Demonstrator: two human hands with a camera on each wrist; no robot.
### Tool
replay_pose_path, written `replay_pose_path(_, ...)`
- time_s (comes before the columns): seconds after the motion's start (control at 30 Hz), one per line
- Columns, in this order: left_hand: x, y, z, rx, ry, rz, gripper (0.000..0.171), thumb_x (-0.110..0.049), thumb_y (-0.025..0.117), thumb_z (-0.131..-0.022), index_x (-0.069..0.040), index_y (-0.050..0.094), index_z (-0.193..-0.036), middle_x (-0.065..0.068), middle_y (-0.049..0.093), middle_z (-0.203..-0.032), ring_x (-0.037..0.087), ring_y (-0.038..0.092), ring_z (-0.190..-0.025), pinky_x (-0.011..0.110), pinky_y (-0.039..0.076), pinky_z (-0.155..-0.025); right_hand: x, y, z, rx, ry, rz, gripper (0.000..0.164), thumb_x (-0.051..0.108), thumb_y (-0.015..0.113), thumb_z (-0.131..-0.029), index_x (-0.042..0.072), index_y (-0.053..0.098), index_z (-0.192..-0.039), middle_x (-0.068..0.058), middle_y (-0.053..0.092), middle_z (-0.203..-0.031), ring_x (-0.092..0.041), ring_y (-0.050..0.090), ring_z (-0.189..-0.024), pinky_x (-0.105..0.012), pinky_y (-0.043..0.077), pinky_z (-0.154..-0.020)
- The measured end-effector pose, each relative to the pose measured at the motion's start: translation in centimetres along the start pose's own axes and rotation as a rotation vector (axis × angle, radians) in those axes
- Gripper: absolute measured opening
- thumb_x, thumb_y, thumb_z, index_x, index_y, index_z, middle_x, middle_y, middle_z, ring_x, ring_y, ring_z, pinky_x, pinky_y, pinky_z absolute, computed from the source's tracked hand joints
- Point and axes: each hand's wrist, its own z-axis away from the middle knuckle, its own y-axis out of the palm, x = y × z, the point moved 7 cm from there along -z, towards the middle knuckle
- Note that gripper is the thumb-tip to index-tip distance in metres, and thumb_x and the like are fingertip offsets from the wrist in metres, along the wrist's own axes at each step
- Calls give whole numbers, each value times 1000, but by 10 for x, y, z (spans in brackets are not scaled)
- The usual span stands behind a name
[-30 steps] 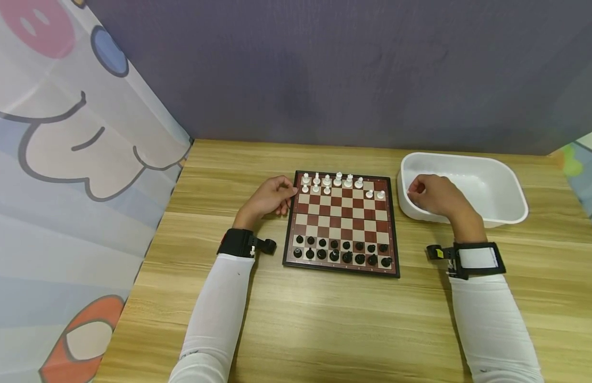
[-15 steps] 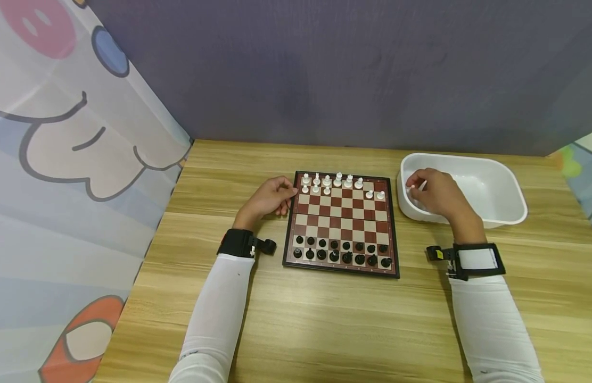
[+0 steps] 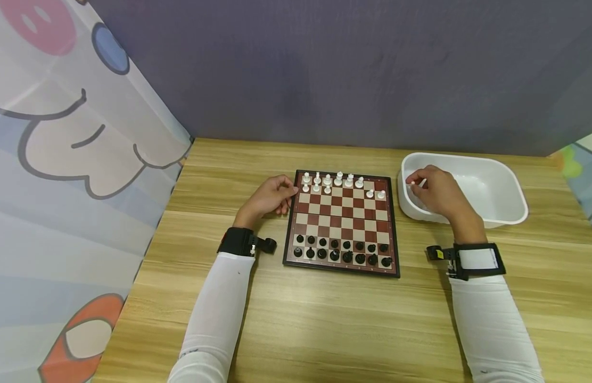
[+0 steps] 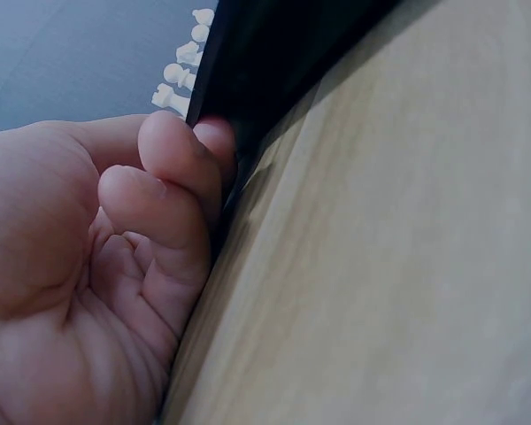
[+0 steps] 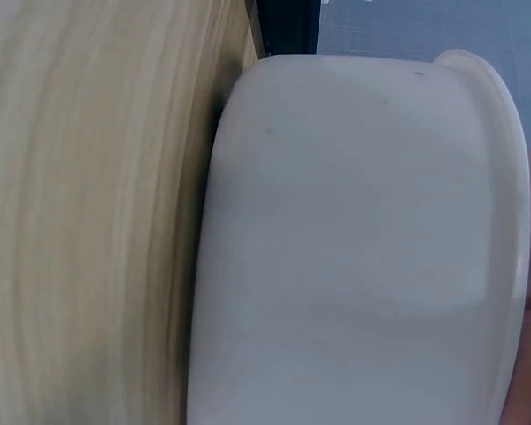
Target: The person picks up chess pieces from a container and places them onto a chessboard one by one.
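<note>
A brown-and-cream chessboard [image 3: 348, 202] lies on the table with white chess pieces [image 3: 338, 181] along its far side and black chess pieces [image 3: 334, 256] along its near side. My left hand [image 3: 271, 197] pinches the board's left edge near the far corner; in the left wrist view its other fingers curl beside the black rim. Over the left end of a white plastic tub [image 3: 497, 183], my right hand [image 3: 440, 192] pinches a small white chess piece [image 3: 413, 183] between thumb and fingertips. Its kind is too small to tell. The tub's side wall [image 5: 354, 230] hides most of that hand in the right wrist view.
A wooden table [image 3: 325, 330] carries the board and tub, with a narrow gap between them. Behind it rises a dark grey wall [image 3: 325, 74]. A patterned curtain [image 3: 85, 223] hangs along the left side.
My right hand has risen slightly at the tub's left end, and a white chess piece now shows at its fingertips. The left hand and the board have stayed put.
</note>
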Motion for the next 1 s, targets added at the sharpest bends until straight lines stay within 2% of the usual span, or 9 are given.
replay_pose_path(0.4,2,-1,-2,0,2,-4,17,-21,59,-105,-4,57,-111,5,60,-69,12,54,-47,21,44,-41,3,-9,2,-96,3,-14,18,3,62,-95,-1,75,-106,-21,67,-95,-27,59,-74,-33,41,-62)
replay_pose_path(0.73,3,-1,-2,2,-6,4,18,-21,60,-105,-4,58,-111,5,60,-69,12,54,-47,21,45,-41,11,-23,5,-230,38,-46,20,8,63,-91,1,73,-107,-21,70,-94,-31,62,-80,-25,39,-63)
replay_pose_path(0.8,2,-1,-2,2,-2,6,18,-20,60,-105,-4,58,-111,5,60,-69,12,54,-47,21,45,-41,13,-26,6,-265,47,-65,19,7,64,-91,1,72,-107,-20,71,-94,-26,62,-79,-20,37,-63)
replay_pose_path(0.93,0,0,-1,3,6,6,19,-19,60,-104,-2,57,-111,5,60,-69,11,54,-47,22,44,-42,20,-29,6,-305,41,-93,17,7,66,-89,2,72,-105,-17,71,-92,-7,56,-74,-11,34,-60)
replay_pose_path(1.0,0,0,0,3,5,3,19,-19,60,-104,-1,57,-110,5,59,-69,11,54,-47,22,44,-42,25,-28,5,-310,20,-92,16,6,67,-89,2,73,-104,-17,72,-92,-5,55,-72,-10,35,-58)
